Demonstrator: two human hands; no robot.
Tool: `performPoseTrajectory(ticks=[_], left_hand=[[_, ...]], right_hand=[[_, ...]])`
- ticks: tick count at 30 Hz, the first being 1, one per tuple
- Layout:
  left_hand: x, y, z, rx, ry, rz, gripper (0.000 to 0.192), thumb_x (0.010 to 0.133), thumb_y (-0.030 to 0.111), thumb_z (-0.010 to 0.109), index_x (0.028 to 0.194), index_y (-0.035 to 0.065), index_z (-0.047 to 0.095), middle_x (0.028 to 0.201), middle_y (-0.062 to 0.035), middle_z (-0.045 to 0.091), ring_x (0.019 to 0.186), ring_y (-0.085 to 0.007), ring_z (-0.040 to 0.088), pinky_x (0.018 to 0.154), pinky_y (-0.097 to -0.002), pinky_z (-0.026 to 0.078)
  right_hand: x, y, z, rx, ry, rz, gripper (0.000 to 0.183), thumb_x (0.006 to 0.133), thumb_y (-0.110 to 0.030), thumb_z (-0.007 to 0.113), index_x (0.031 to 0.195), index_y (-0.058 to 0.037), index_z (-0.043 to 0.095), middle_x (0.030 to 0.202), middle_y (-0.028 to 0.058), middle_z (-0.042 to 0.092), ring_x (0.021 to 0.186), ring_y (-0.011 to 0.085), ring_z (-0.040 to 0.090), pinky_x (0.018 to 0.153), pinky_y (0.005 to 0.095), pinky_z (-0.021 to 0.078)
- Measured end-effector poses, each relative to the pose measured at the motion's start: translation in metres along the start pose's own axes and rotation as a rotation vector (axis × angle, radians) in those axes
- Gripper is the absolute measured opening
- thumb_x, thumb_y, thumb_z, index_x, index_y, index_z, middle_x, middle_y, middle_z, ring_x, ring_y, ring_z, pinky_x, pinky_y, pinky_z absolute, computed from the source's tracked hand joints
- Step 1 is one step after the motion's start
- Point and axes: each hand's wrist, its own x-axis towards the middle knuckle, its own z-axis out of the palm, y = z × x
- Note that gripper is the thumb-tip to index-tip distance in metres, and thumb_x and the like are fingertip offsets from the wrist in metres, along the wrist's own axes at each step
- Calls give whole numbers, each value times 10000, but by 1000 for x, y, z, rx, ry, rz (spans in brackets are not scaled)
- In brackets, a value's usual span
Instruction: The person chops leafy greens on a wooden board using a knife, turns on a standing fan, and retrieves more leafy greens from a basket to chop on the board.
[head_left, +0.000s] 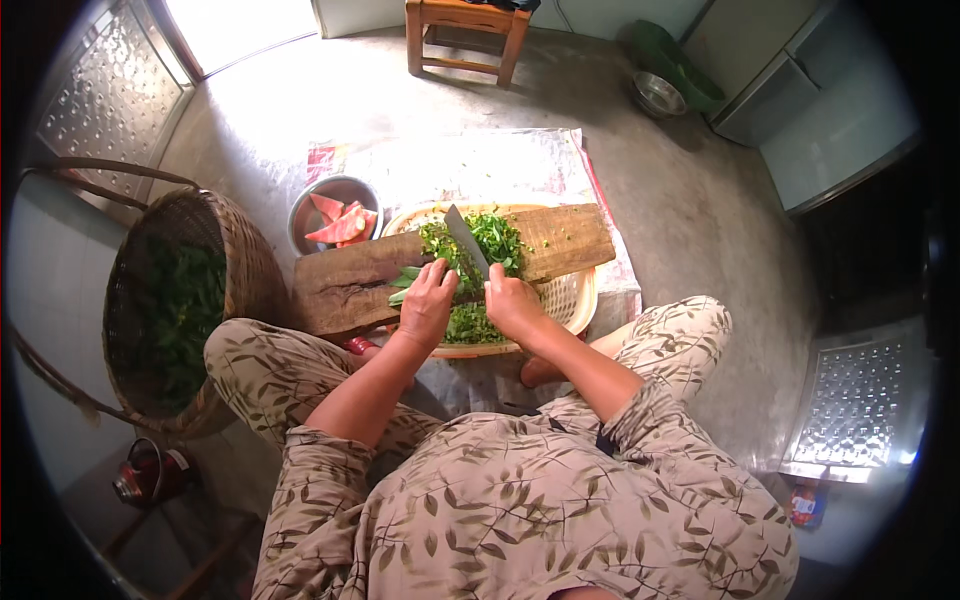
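Observation:
A thick wooden board (360, 281) lies across an oval plastic basket (581, 304) between my knees. My right hand (514, 300) grips the handle of a knife (466, 240), its dark blade pointing away from me over the greens. Just left of the blade, my left hand (430, 300) presses a bunch of leafy greens (403, 285) against the board. Chopped greens (499, 240) are heaped on the board around and beyond the blade. More chopped greens (472, 324) lie in the near part of the basket, below the board.
A metal bowl (298, 217) with watermelon pieces (345, 223) stands beyond the board's left part. At far left is a tall woven basket (251, 262) of greens. A sheet (480, 161) lies under the plastic basket. A wooden stool (469, 19) and a metal basin (658, 94) stand farther off.

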Motion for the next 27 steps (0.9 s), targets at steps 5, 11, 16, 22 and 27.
performPoseTrajectory(ticks=[5, 11, 16, 22, 27], left_hand=[[4, -2, -2, 1, 0, 4, 237, 751, 21, 561, 988, 38, 564, 1083, -142, 575, 1042, -317, 565, 840, -387, 501], [9, 2, -2, -7, -7, 13, 232, 742, 41, 566, 973, 47, 567, 966, -103, 562, 961, -294, 567, 788, -391, 502], [8, 2, -2, -2, -8, 12, 210, 736, 43, 562, 946, 51, 562, 922, -97, 544, 936, -291, 564, 772, -392, 500], [10, 3, -2, -24, -30, 8, 205, 733, 32, 560, 937, 53, 560, 917, -100, 540, 951, -290, 558, 779, -394, 495], [4, 6, -1, 31, 11, -32, 264, 733, 6, 574, 993, 46, 557, 1102, -205, 559, 1091, -376, 525, 866, -419, 487]], right_hand=[[-17, -20, -33, -31, -65, -54, 159, 906, -102, 469, 961, 39, 422, 644, 283, 603, 642, 457, 627, 588, 543, 502], [-25, -19, -36, -120, -144, -71, 145, 899, -76, 480, 939, 54, 429, 641, 269, 606, 633, 448, 629, 564, 521, 507], [-19, -36, -43, -158, -191, -77, 135, 834, -13, 480, 937, 61, 434, 657, 273, 616, 646, 437, 646, 576, 503, 522], [7, -26, -8, -207, -184, -42, 179, 821, -28, 489, 960, 74, 437, 723, 272, 651, 689, 406, 675, 617, 479, 551], [3, -2, 5, -6, -21, -3, 175, 919, -133, 488, 977, 19, 426, 664, 283, 609, 653, 467, 624, 598, 549, 501]])
